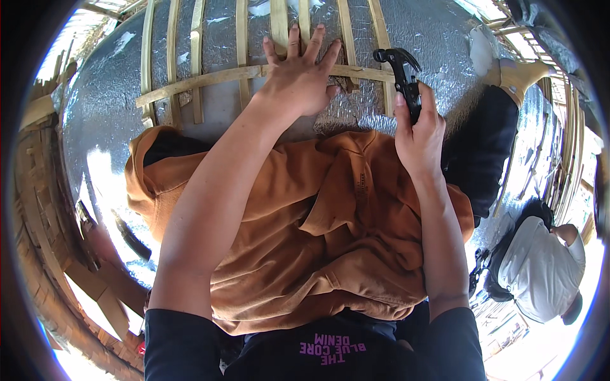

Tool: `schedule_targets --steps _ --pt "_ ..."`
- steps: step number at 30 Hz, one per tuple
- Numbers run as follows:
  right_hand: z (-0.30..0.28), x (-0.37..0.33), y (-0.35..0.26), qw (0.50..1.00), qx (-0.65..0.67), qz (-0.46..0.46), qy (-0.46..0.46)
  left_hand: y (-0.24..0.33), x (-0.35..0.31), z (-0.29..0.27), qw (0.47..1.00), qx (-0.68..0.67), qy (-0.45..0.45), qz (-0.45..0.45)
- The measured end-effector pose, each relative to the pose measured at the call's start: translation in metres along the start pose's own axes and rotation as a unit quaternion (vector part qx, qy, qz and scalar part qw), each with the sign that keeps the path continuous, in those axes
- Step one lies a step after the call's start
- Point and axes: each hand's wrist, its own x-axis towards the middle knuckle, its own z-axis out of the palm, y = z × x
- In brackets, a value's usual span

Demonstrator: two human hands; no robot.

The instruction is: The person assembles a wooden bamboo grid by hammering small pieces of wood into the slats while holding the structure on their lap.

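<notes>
My left hand [298, 81] lies palm down with its fingers spread, on several thin wooden slats [242, 47] set side by side. A long wooden cross strip [184, 86] runs across their near ends and passes under this hand. To the right, my right hand [422, 130] is closed round the black handle of a small claw hammer [400, 71]. The hammer is held up near the right end of the cross strip, with its head pointing away from me. Whether it touches the wood I cannot tell.
Shiny silver foil sheeting [105, 108] spreads beneath the slats. A brown garment [267, 235] covers my lap. At right are a leg in dark trousers and a tan-socked foot [522, 79]. Another person in a white shirt [540, 270] sits lower right. Woven bamboo [41, 247] lines the left.
</notes>
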Motion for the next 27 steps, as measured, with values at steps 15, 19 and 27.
schedule_targets --steps 15,19,27 --pt "0.031 0.016 0.027 1.000 -0.008 0.017 0.023 0.000 -0.005 0.013 0.992 0.009 0.120 0.025" --pt "0.030 0.017 0.026 0.999 0.014 0.048 0.004 0.004 -0.011 0.006 0.987 0.012 0.158 0.033" --pt "0.033 0.019 0.034 0.999 0.035 0.025 0.021 0.004 -0.018 0.003 0.974 -0.017 0.137 0.180"
